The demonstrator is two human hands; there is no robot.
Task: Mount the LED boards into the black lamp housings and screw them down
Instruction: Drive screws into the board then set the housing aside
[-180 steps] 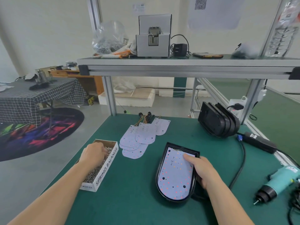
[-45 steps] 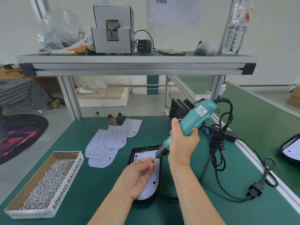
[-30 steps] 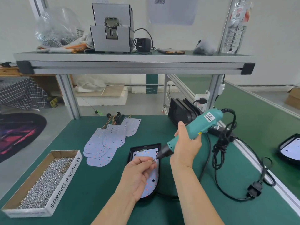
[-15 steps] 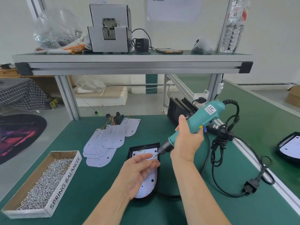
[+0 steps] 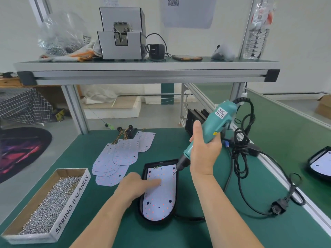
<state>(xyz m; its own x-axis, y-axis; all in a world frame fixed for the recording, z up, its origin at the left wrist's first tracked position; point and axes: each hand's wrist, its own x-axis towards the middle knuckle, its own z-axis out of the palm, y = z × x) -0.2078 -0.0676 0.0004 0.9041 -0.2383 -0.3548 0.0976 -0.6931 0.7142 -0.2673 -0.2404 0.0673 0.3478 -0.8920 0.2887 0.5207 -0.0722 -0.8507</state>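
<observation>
A black lamp housing [image 5: 143,178] lies on the green mat in front of me with a white LED board [image 5: 161,199] seated inside it. My left hand [image 5: 133,187] reaches in from the left, its straight index finger pressing on the middle of the board. My right hand [image 5: 205,153] grips a teal electric screwdriver [image 5: 217,120], tilted down to the left. The bit tip touches the board's upper right corner with a small screw on it. Spare LED boards [image 5: 116,158] with wires lie fanned out behind the housing.
An open cardboard box of screws [image 5: 48,203] stands at the front left. More black housings [image 5: 194,117] are stacked at the back right. The screwdriver's black cable [image 5: 240,151] and plug [image 5: 278,208] trail over the mat on the right. Another housing with a board [image 5: 320,164] lies on the neighbouring bench.
My left hand has left the bit tip and dropped onto the board, pressing it with the index finger. The screwdriver tip has come down to the board's upper right corner.
</observation>
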